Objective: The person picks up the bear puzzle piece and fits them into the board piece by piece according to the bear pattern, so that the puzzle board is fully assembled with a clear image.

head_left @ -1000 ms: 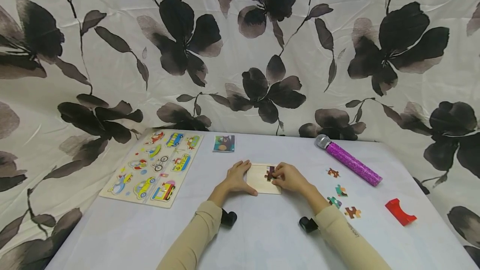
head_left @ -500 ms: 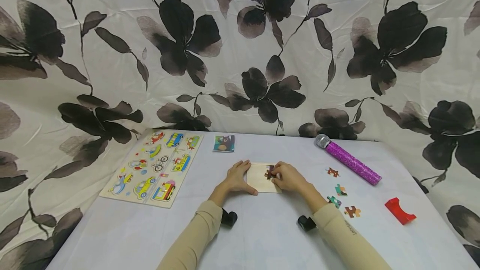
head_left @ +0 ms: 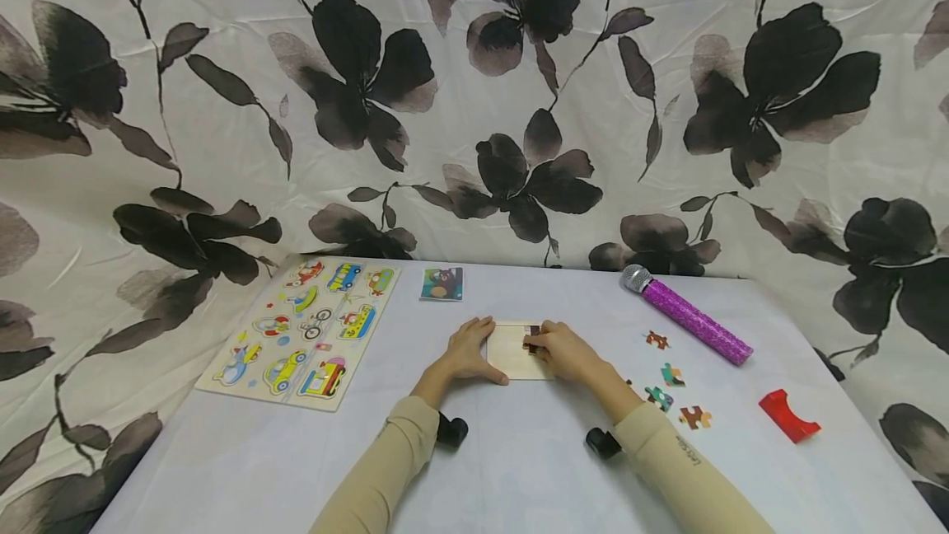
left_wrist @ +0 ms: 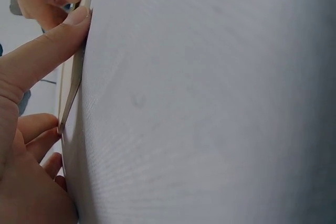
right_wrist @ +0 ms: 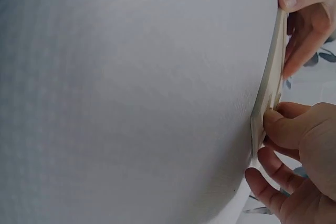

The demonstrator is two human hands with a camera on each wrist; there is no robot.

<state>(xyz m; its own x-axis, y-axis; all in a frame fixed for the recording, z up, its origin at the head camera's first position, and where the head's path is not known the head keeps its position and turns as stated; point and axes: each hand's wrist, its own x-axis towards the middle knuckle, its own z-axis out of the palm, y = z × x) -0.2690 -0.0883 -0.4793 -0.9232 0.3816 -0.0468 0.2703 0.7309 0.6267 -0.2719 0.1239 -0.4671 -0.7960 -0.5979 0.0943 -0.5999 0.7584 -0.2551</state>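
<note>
A small pale wooden puzzle tray (head_left: 508,357) lies flat on the white table. My left hand (head_left: 469,353) holds it at the left side, thumb at the near edge and fingers along the left edge; in the left wrist view the thumb (left_wrist: 77,18) presses the tray's rim. Over the tray's right part, my right hand (head_left: 569,350) pinches a dark brown jigsaw piece (head_left: 530,346), mostly hidden by the fingers. In the right wrist view, that hand's thumb (right_wrist: 281,128) is close to the tray's corner.
Loose jigsaw pieces lie at right, including a brown one (head_left: 695,417) and a green one (head_left: 658,398). Beyond them are a purple glitter microphone (head_left: 697,321) and a red block (head_left: 789,416). A vehicle puzzle board (head_left: 315,328) lies at left, a picture card (head_left: 441,284) at the back.
My right hand has shifted slightly left over the tray, and its fingers now cover more of the dark jigsaw piece. The left hand stays on the tray's edge.
</note>
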